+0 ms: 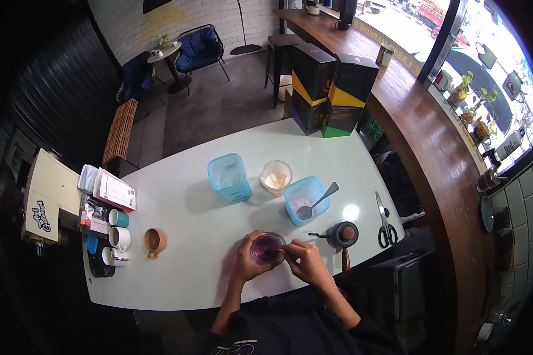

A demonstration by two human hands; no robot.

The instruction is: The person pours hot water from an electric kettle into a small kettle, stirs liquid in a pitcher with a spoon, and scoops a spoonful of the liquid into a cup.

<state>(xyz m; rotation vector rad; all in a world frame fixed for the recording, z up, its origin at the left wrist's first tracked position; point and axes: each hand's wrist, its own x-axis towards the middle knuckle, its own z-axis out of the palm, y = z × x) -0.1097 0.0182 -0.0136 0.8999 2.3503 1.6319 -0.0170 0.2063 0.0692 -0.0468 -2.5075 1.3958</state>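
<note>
My left hand (250, 258) is wrapped round the side of a clear glass (258, 260) with purple liquid (267, 247) in it. At the right rim, my right hand (305, 260) pinches a thin utensil that reaches into the liquid; its kind is hidden by the fingers. Just beyond the hands, a light-blue plastic container (291, 212) has a metal spoon (323, 198) resting in it. Behind stand a clear tub (276, 188) of pale powder and a taller light-blue container (237, 190). A small dark pot (342, 235) with a wooden handle is right of my right hand.
Black scissors (386, 228) lie near the right edge of the white table (189, 254). A brown cup (155, 241) and several mugs (119, 239) stand at the left, beside papers (115, 192). Tall dark boxes (340, 97) occupy the far right corner. A wooden counter (420, 130) runs along the window.
</note>
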